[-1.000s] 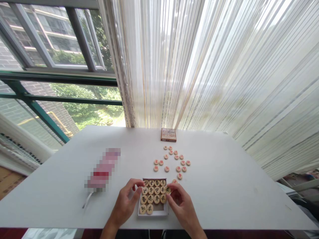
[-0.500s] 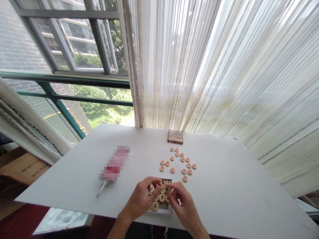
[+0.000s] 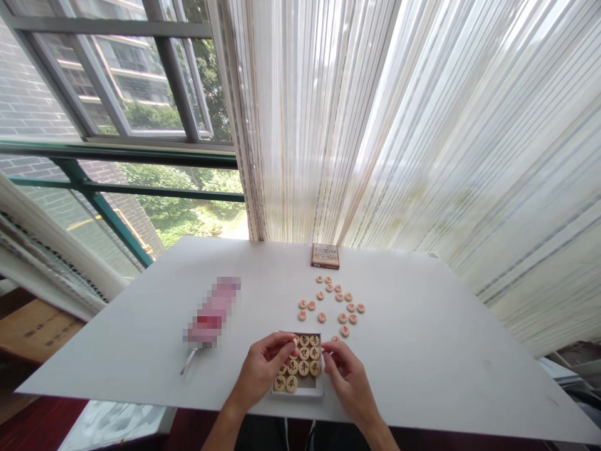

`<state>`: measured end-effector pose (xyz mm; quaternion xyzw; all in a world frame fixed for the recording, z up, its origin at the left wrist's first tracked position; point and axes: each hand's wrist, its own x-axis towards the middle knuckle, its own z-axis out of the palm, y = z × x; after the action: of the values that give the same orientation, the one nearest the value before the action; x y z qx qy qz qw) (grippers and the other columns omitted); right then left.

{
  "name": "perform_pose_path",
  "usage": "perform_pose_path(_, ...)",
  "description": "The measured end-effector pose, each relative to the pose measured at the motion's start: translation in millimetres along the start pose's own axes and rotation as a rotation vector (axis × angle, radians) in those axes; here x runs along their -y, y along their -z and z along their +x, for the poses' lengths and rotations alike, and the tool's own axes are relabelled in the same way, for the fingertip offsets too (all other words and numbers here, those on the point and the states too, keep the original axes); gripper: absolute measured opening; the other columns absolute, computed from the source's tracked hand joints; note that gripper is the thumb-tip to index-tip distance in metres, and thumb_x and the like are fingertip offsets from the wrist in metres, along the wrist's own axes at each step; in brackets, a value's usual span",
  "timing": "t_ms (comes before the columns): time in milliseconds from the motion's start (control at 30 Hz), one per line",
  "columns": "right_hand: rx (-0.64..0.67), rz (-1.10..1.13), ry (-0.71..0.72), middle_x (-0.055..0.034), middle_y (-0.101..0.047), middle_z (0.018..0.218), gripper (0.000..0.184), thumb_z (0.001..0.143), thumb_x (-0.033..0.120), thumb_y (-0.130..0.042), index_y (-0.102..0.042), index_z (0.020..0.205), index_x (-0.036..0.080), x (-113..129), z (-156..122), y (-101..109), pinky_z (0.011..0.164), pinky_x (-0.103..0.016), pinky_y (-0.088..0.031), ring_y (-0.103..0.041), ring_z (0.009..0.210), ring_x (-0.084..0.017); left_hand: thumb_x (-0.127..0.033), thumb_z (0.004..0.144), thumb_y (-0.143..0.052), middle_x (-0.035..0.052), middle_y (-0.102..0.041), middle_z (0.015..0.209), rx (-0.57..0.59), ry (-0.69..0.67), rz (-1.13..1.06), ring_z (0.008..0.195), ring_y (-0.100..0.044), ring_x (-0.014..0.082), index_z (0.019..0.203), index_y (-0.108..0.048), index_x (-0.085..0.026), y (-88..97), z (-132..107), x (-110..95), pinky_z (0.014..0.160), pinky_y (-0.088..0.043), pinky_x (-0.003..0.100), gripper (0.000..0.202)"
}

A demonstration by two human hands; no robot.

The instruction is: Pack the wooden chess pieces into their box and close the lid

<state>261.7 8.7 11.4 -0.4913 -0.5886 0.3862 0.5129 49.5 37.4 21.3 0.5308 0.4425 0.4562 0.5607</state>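
**Both hands at a shallow box of wooden chess discs**

A small, square white cardboard box [image 3: 300, 393] sits at the near edge of the white desk [image 3: 422, 351], right in front of the person. Inside it, round, flat discs of pale wood [image 3: 303, 368] lie face up in tidy rows, each carrying a black character. The nearest row is only partly filled, and brown lining shows beside it.

The left hand [image 3: 263, 369] curls over the box's left side. Its thumb and forefinger are drawn close together at the far left corner, but I cannot tell whether they pinch a disc. The right hand [image 3: 345, 373] is loosely bent, with its fingertips [image 3: 328, 354] at the box's right wall. Whether it grips anything is unclear.

Just beyond the box, more of the same wooden discs, marked in red [image 3: 335, 300], lie scattered loosely on the bare desk. A small brown rectangular carton with a printed top [image 3: 325, 255] lies behind them, near the far edge. To the left is a long pink object [image 3: 211, 313], blurred out. Sheer striped curtains [image 3: 422, 125] hang behind the desk, beside a metal-framed window [image 3: 117, 94].
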Motion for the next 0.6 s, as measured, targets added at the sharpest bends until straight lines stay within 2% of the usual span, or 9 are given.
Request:
perform_pose_path(167, 0.003, 0.028, -0.076, -0.0057, -0.066, 0.088, 0.027, 0.095, 0.043, -0.057, -0.068, 0.103, 0.020, -13.2, -3.2, 4.7, 0.065, -0.029, -0.052, -0.060, 0.069, -0.018, -0.045, 0.080, -0.075, 0.0098, -0.074, 0.111, 0.021, 0.053, -0.074, 0.101, -0.072, 0.0261, 0.120, -0.065, -0.016, 2.5, -0.2, 8.6, 0.083, -0.061, 0.038, 0.050)
perform_pose_path(300, 0.025, 0.023, -0.102, -0.0048, -0.065, 0.087, 0.026, 0.095, 0.043, -0.057, -0.067, 0.102, 0.020, -11.7, -2.6, 5.5, 0.065, -0.029, -0.050, -0.060, 0.070, -0.019, -0.041, 0.082, -0.075, 0.0087, -0.075, 0.105, 0.067, 0.069, -0.097, 0.103, -0.071, 0.0252, 0.125, -0.062, -0.016, 0.9, 0.3, 6.6, 0.092, -0.058, 0.040, 0.052)
perform_pose_path(433, 0.024, -0.008, -0.097, -0.0047, -0.065, 0.086, 0.026, 0.095, 0.043, -0.057, -0.068, 0.100, 0.020, -10.6, -1.7, 5.1, 0.065, -0.028, -0.050, -0.060, 0.070, -0.019, -0.040, 0.083, -0.074, 0.0079, -0.076, 0.102, 0.092, 0.064, -0.051, 0.101, -0.071, 0.0241, 0.126, -0.063, -0.016, -0.9, 1.1, 0.1, 0.093, -0.057, 0.039, 0.050)
perform_pose_path(600, 0.045, -0.023, -0.061, -0.0055, -0.067, 0.089, 0.025, 0.096, 0.041, -0.056, -0.069, 0.100, 0.019, -9.4, -1.1, 4.5, 0.069, -0.028, -0.050, -0.061, 0.075, -0.019, -0.039, 0.084, -0.072, 0.0089, -0.073, 0.113, 0.089, 0.050, 0.031, 0.100, -0.071, 0.0241, 0.123, -0.066, -0.018, -6.2, 0.8, -6.6, 0.090, -0.059, 0.037, 0.045)
